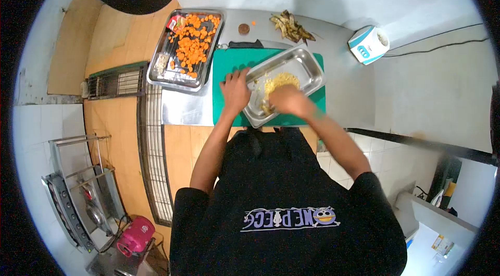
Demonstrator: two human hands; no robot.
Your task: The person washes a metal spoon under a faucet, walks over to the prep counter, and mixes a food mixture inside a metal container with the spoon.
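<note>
A rectangular stainless steel pan [308,70] sits at a slant on a green cutting board [229,62]. Soft yellow mashed food [282,80] lies in its middle and lower end. My left hand [237,90] grips the pan's left rim, its fingers over the edge. Inside the pan, my right hand [290,100] is low over the mash with its fingers curled in. Motion blurs it, and whatever it holds is hidden beneath the hand.
Sliced carrots [191,46] and a red packet fill a metal tray [199,86] at left. Behind the board lie a black-handled knife [246,44], a small brown round object [244,29] and a pile of peels [291,27]. A white-and-teal appliance [369,45] stands at right.
</note>
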